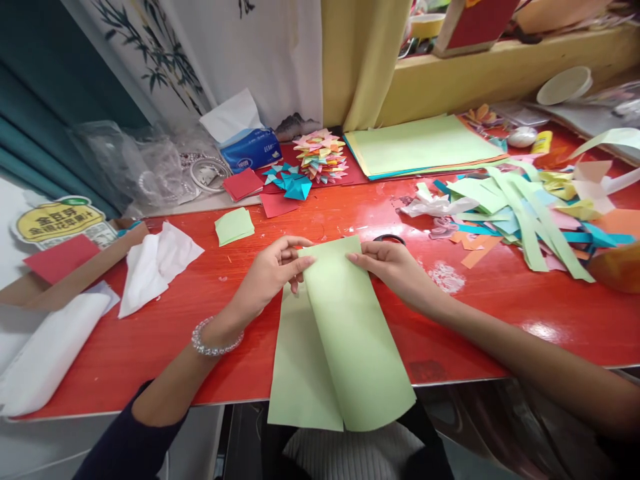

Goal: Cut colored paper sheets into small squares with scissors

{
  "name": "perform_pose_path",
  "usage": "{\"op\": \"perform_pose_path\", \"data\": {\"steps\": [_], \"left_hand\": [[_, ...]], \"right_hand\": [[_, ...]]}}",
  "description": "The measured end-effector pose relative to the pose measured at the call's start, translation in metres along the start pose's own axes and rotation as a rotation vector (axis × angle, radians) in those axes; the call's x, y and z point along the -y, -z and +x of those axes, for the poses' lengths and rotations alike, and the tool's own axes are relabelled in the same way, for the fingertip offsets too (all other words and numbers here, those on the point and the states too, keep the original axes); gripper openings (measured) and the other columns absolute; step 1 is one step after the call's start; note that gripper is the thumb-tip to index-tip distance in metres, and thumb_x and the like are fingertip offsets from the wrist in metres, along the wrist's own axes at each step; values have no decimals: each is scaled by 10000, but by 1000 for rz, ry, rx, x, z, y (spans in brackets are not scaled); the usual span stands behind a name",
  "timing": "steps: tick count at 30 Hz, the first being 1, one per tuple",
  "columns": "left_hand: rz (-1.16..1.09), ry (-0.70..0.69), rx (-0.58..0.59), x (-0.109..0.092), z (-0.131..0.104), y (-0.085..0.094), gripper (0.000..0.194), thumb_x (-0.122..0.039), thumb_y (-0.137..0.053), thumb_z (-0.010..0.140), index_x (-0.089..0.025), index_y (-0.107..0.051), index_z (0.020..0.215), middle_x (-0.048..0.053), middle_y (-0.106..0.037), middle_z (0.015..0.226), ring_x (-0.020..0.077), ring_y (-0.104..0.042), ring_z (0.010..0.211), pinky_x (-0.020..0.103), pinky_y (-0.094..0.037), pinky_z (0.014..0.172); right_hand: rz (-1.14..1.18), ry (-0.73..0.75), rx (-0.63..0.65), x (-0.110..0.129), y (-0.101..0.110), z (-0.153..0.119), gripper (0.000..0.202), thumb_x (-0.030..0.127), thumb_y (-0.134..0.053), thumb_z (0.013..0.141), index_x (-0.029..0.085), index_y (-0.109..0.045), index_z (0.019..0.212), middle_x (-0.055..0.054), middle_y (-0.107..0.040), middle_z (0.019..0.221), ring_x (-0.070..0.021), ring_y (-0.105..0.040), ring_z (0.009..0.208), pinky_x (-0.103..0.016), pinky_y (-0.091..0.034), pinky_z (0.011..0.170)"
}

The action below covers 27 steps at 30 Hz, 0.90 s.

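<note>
The person's left hand (277, 270) and right hand (390, 263) are each clamped, thumb against fingers, on the top end of a light green paper (363, 340). It is at the front middle of the red surface (240, 287), one part curling over another, its lower end reaching past the edge toward the lap. A black handle (390, 238) shows just behind the right hand.

At the back, a blue tissue pack (253, 150) has a white tissue (235, 113) standing out of its top. Left of it is a clear plastic bag (145, 167); what it contains cannot be made out. At the far left, a red paper (63, 259) leans by a cardboard box (110, 257), whether inside or behind is unclear. A pale bowl (565, 87) is tilted at the back right, beyond a heap of coloured paper strips (530, 213).
</note>
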<state>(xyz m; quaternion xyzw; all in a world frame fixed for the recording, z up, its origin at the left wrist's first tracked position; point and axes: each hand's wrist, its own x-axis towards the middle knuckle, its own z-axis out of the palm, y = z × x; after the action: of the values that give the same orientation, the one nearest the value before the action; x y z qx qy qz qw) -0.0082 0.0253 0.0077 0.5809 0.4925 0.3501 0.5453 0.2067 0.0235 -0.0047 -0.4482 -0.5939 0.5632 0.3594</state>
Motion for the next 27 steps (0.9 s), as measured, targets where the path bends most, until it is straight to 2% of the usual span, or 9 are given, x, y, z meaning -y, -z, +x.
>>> {"op": "perform_pose_path", "data": {"steps": [4, 7, 10, 12, 16, 19, 23, 25, 27], "left_hand": [[-79, 75, -25, 2, 1, -1, 253, -397, -646, 758, -160, -560, 743, -24, -537, 558, 76, -498, 462, 193, -416, 418], [-82, 91, -70, 1, 0, -2, 261, -396, -663, 742, -161, -561, 689, -29, -526, 514, 69, -475, 435, 188, -386, 403], [-8, 84, -95, -2, -1, -5, 253, -388, -669, 735, -164, -573, 668, -36, -509, 479, 68, -455, 411, 198, -368, 405], [42, 70, -87, -3, -2, -7, 251, -385, -671, 733, -167, -573, 656, -37, -510, 481, 70, -457, 420, 202, -360, 417], [107, 35, -62, -5, -2, -9, 213, -374, -661, 740, -173, -610, 695, -32, -526, 519, 77, -464, 469, 205, -357, 446], [108, 34, -85, -6, -2, -7, 185, -359, -648, 747, -174, -638, 748, -32, -516, 531, 83, -454, 490, 209, -357, 459], [82, 38, -122, -8, -3, -2, 193, -363, -641, 748, -174, -619, 714, -31, -509, 524, 85, -443, 481, 218, -364, 466], [54, 39, -127, -10, -3, -1, 206, -362, -640, 749, -173, -603, 677, -29, -508, 526, 81, -440, 474, 215, -359, 454], [24, 49, -130, -12, -3, -1, 206, -359, -642, 748, -170, -608, 673, -25, -513, 539, 79, -441, 474, 211, -350, 436]], "right_hand": [[40, -19, -3, 0, 0, -1, 316, 427, -569, 813, 171, -482, 649, 53, -402, 578, -64, -355, 489, -231, -268, 468], [-15, 11, 8, 1, 3, 1, 253, 425, -557, 821, 180, -551, 757, 4, -547, 691, -110, -512, 608, -249, -388, 548], [-255, 174, -119, 9, 6, 9, 306, 411, -590, 803, 203, -577, 1026, -68, -627, 1029, -196, -586, 931, -317, -454, 745], [-519, 255, -162, 19, 5, 17, 338, 395, -612, 790, 197, -584, 1063, -85, -623, 1118, -235, -570, 1017, -346, -436, 799], [-848, 225, 81, 41, -9, 35, 199, 341, -547, 841, 168, -640, 874, -66, -689, 853, -208, -615, 772, -295, -398, 630], [-1012, 253, 183, 52, -22, 43, 226, 278, -476, 877, 155, -629, 765, -51, -652, 698, -157, -551, 605, -261, -298, 515], [-1231, 422, 204, 58, -27, 48, 189, 204, -442, 881, 141, -605, 810, -55, -621, 690, -133, -472, 540, -269, -192, 482], [-1255, 469, 145, 60, -23, 51, 204, 236, -433, 894, 142, -601, 826, -56, -614, 695, -129, -454, 534, -272, -169, 488], [-1215, 442, 60, 62, -18, 55, 257, 296, -415, 910, 152, -605, 815, -50, -597, 667, -126, -445, 529, -267, -171, 497]]}}
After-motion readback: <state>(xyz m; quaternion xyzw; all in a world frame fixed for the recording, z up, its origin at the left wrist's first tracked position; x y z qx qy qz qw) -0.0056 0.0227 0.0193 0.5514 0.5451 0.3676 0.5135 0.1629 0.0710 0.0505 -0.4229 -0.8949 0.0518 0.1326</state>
